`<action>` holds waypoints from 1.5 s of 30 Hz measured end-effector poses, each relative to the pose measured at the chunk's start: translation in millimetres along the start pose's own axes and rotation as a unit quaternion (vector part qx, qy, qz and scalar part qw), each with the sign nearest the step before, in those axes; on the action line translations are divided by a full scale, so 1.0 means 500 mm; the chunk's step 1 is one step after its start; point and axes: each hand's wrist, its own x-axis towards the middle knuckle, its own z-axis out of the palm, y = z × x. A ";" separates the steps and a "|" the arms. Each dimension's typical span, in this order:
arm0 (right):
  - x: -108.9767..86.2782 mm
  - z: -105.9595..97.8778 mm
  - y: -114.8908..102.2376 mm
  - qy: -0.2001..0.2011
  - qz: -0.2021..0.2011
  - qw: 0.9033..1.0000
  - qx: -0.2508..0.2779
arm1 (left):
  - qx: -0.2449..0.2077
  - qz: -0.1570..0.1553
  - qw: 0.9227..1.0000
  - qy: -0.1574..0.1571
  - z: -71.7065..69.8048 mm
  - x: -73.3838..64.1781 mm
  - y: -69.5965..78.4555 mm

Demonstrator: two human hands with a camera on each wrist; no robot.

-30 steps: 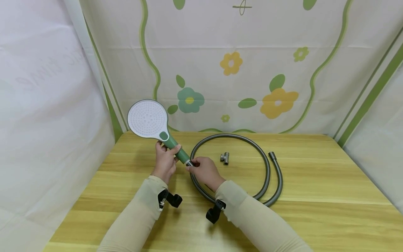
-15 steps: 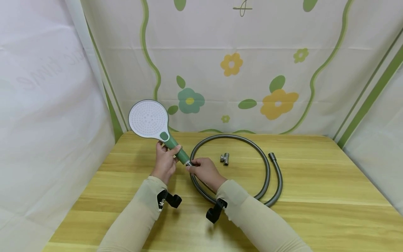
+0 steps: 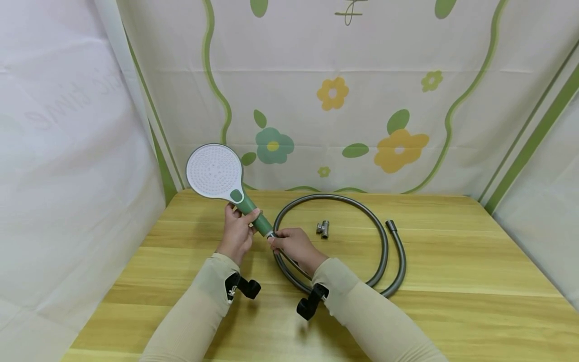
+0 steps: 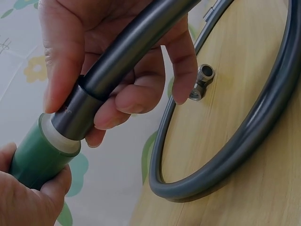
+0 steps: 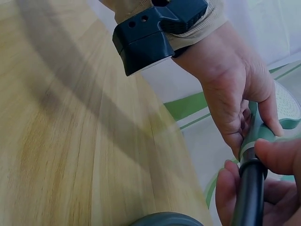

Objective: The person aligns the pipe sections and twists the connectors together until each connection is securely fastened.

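Observation:
My left hand grips the green handle of a shower head, whose round white spray face points up toward me at the left. At the handle's lower end, my right hand pinches the dark collar of a grey shower hose between thumb and fingers. In the left wrist view the collar sits against the white ring at the handle's end, in line with it. From there the hose loops over the table, its other end fitting lying loose at the right.
A small chrome tee fitting lies inside the hose loop on the wooden table. A patterned cloth wall stands behind the table, with white cloth at both sides. Black camera mounts sit on both wrists.
Both hands keep their hold, and the shower head has shifted very slightly right in view. The right hand's fingers have moved a little around the collar.

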 end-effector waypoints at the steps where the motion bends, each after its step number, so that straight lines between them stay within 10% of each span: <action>1: 0.000 0.000 0.001 -0.001 0.000 1.000 0.001 | 0.001 -0.001 1.000 -0.001 0.000 0.000 0.000; 26: -0.022 -0.002 0.001 0.055 -0.095 0.979 -0.175 | 0.003 0.008 1.000 0.016 0.000 0.003 -0.006; 45: -0.017 -0.001 0.006 0.071 -0.106 0.975 -0.182 | 0.000 0.018 0.999 0.034 0.007 0.002 -0.008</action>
